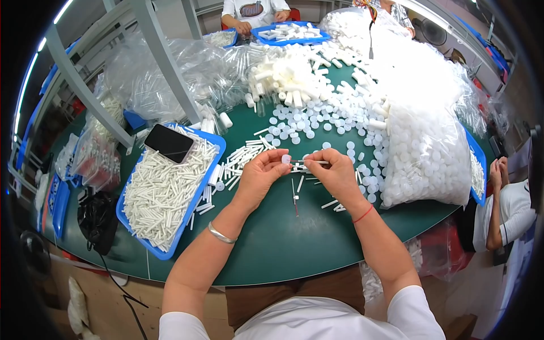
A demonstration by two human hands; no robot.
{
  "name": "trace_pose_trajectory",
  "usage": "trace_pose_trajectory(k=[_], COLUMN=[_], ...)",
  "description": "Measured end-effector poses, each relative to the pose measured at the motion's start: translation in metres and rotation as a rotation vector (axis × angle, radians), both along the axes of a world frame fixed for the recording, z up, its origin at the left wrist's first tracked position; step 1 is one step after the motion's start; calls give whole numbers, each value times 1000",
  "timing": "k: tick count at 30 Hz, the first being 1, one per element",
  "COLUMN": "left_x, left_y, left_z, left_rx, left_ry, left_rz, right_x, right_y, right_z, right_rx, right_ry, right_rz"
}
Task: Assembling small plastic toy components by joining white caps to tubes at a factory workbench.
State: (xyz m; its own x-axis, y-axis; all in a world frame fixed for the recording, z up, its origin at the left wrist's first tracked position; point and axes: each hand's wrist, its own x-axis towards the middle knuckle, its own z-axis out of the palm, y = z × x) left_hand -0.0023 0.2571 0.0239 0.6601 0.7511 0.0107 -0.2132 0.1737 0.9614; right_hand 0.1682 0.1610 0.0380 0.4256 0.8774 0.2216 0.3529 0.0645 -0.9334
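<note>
Near the middle of the green table, my left hand (259, 175) pinches a small translucent white round cap (286, 160) between thumb and fingers. Close beside it, my right hand (335, 173) is closed on a thin rod (300, 162), whose other end reaches the cap; whether it sits inside the cap I cannot tell. A short white stick (323, 162) shows at the right fingers. Below both hands lies a thin piece with a white collar and a reddish end (296, 199). Loose white sticks (245, 156) lie by my left hand, and round caps (340, 122) spread beyond my hands.
A blue tray (220, 148) of white sticks stands left, a black phone (169, 143) on top. White foam cylinders (292, 79) are piled at the back. A bulging plastic bag of caps (428, 153) stands right. A grey metal post (170, 59) rises at left. Other people sit across and right.
</note>
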Motion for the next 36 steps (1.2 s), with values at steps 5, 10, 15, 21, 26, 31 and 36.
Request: trace_pose_trajectory(k=[5,10,15,21,26,31,36], left_x=[-1,-2,-4,-5,-4,-5,-4], left_y=[-1,3,4,7,3,1,-6], left_z=[-1,1,1,2,4,5,8], left_rx=[56,-3,-64,-187,-222,-256,-122], left_ry=[46,73,112,138,148,125,121], left_rz=[17,0,-37,-69,-109,-158,-60], right_x=[-2,-3,-3,1,-1,-5,-9], right_y=[0,-2,0,1,-1,-2,-3], right_z=[1,5,4,2,4,4,6], right_rx=[70,107,218,263,347,277,135], right_ry=[-131,-277,-359,-444,-556,-432,-187], right_rz=[-1,-3,19,35,125,150,164])
